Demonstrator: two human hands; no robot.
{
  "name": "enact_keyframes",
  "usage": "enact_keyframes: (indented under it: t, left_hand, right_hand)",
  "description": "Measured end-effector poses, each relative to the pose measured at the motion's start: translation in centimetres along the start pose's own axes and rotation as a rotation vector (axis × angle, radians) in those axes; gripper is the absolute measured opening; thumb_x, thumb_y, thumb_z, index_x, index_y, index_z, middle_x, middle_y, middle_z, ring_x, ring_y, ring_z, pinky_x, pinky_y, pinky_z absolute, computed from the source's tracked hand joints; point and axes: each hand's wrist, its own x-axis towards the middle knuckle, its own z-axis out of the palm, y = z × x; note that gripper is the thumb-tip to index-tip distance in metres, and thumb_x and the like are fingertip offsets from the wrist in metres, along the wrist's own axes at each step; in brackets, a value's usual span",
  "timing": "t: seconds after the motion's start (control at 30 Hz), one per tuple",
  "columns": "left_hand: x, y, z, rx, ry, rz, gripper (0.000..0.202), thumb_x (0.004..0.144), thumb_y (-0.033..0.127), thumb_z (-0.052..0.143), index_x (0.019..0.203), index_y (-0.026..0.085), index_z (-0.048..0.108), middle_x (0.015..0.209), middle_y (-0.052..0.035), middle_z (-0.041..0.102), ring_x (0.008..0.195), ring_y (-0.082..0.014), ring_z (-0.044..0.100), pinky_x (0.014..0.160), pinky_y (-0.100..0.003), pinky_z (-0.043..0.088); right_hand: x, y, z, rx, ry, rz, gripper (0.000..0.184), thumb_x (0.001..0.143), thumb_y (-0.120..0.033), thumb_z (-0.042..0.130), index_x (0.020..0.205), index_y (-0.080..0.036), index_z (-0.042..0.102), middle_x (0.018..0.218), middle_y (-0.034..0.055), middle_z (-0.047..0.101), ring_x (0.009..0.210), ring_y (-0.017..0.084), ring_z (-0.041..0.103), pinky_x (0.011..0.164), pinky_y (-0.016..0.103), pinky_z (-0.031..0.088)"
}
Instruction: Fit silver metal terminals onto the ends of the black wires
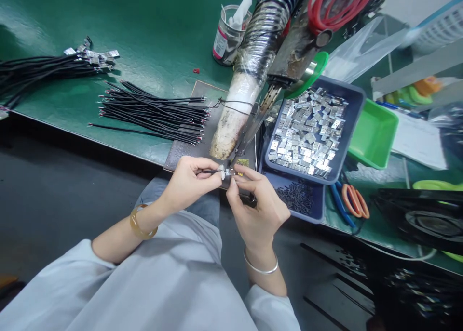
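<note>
My left hand (191, 184) is closed in a pinch on a thin black cable (207, 171), with a white cover on a fingertip. At the cable's end is a small silvery metal connector piece (227, 172). My right hand (257, 196) pinches the piece's right side between thumb and fingers. Just above both hands, the soldering iron (255, 121) points down, its tip close to the connector; whether it touches I cannot tell. Beside it hangs a taped fume hose (226, 133). Many cut black cables (155, 110) with bared ends lie up and left.
A dark blue tray (356, 114) of metal pieces stands to the right, above another tray (318, 210) of small dark parts. Farther right are a green box (376, 133) and orange-handled pliers (356, 201). A jar (226, 39) and finished-looking cables (47, 66) lie behind.
</note>
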Motion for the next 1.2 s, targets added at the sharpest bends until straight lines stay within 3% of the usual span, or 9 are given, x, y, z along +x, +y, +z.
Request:
enact_keyframes:
  t: [0.23, 0.43, 0.67, 0.97, 1.1, 1.2]
  left_hand:
    - [0.1, 0.2, 0.5, -0.090, 0.023, -0.065, 0.013, 0.065, 0.025, 0.074, 0.067, 0.012, 0.075, 0.063, -0.0020, 0.067, 0.060, -0.0113, 0.058, 0.056, -0.019, 0.049]
    - [-0.1, -0.2, 0.9, -0.076, 0.059, -0.021, 0.012, 0.069, 0.023, 0.069, 0.067, 0.012, 0.071, 0.057, 0.0031, 0.055, 0.053, -0.0065, 0.048, 0.052, -0.015, 0.046]
    - [-0.5, 0.4, 1.1, -0.046, 0.085, 0.053, 0.009, 0.070, 0.020, 0.065, 0.067, 0.012, 0.069, 0.058, 0.0038, 0.055, 0.049, -0.0042, 0.038, 0.049, -0.014, 0.042]
    - [-0.9, 0.2, 0.6, 0.012, -0.022, 0.005, 0.013, 0.075, 0.022, 0.063, 0.067, 0.013, 0.069, 0.058, 0.0037, 0.054, 0.049, -0.0047, 0.036, 0.047, -0.015, 0.035]
    - [-1.4, -0.1, 0.7, 0.202, -0.052, 0.145, 0.015, 0.079, 0.017, 0.060, 0.074, 0.013, 0.073, 0.061, 0.0021, 0.060, 0.051, -0.0059, 0.042, 0.049, -0.015, 0.036]
    - [-1.8, -0.4, 0.7, 0.326, -0.043, 0.370, 0.014, 0.078, 0.014, 0.060, 0.072, 0.015, 0.072, 0.061, 0.0006, 0.062, 0.053, -0.0075, 0.046, 0.050, -0.017, 0.037]
  right_hand:
    - [0.1, 0.0, 0.1, -0.016, 0.012, -0.010, 0.021, 0.087, -0.006, 0.070, 0.084, -0.024, 0.060, 0.094, 0.0016, 0.080, 0.089, 0.016, 0.079, 0.073, 0.024, 0.061]
    - [0.1, 0.1, 0.3, -0.026, 0.021, -0.003, 0.019, 0.087, -0.007, 0.072, 0.085, -0.023, 0.062, 0.094, 0.0019, 0.079, 0.087, 0.015, 0.078, 0.070, 0.023, 0.060]
    - [0.1, -0.1, 0.2, -0.002, 0.062, -0.006, 0.016, 0.087, -0.009, 0.074, 0.088, -0.023, 0.066, 0.096, 0.0034, 0.080, 0.092, 0.016, 0.078, 0.075, 0.024, 0.061]
    - [-1.1, -0.1, 0.0, -0.044, 0.039, -0.051, 0.017, 0.088, -0.009, 0.070, 0.089, -0.022, 0.060, 0.093, 0.0041, 0.081, 0.085, 0.017, 0.079, 0.068, 0.020, 0.060]
    - [-0.8, 0.3, -0.3, 0.002, 0.057, 0.116, 0.012, 0.093, -0.015, 0.066, 0.091, -0.022, 0.057, 0.080, -0.0011, 0.076, 0.057, 0.011, 0.072, 0.051, 0.017, 0.052]
    - [-0.3, 0.4, -0.6, 0.124, -0.056, 0.265, 0.012, 0.097, -0.020, 0.060, 0.088, -0.023, 0.053, 0.059, -0.0101, 0.058, 0.038, 0.006, 0.052, 0.041, 0.016, 0.042]
